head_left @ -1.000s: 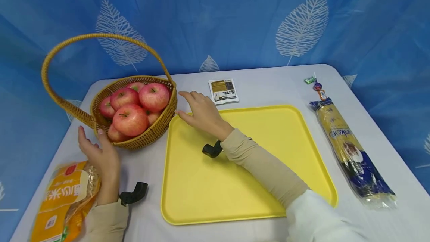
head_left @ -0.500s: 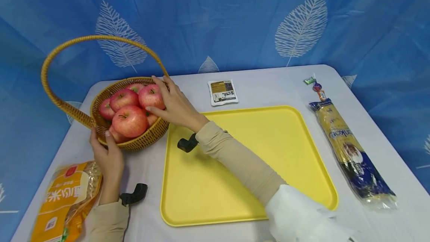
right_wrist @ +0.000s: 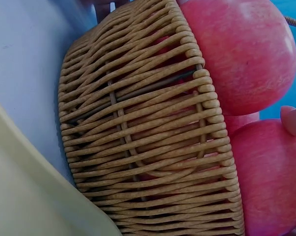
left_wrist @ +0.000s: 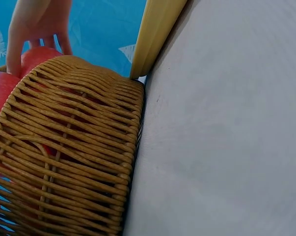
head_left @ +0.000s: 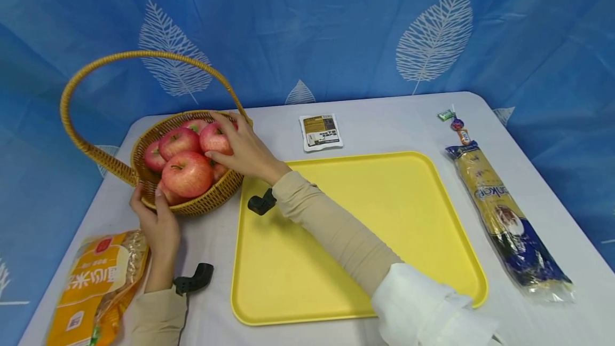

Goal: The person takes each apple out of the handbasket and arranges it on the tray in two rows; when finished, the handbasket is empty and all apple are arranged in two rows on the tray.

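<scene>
In the head view, a wicker basket with a tall arched handle stands at the back left, heaped with red apples. My right hand reaches over its right rim and grips the apple on that side, thumb in front and fingers behind. The right wrist view shows the thumb against this apple's skin. My left hand touches the basket's front left wall, its fairly straight fingers right at the rim near the handle's foot. The left wrist view shows the woven wall.
A yellow tray lies beneath my right forearm. An orange food bag lies left of my left wrist. Behind the tray is a small packet. A long noodle-like pack and small candies lie at right.
My right hand has moved left from beside the basket onto the right-hand apple and closed its fingers on it. My left hand has come up against the basket's wall.
</scene>
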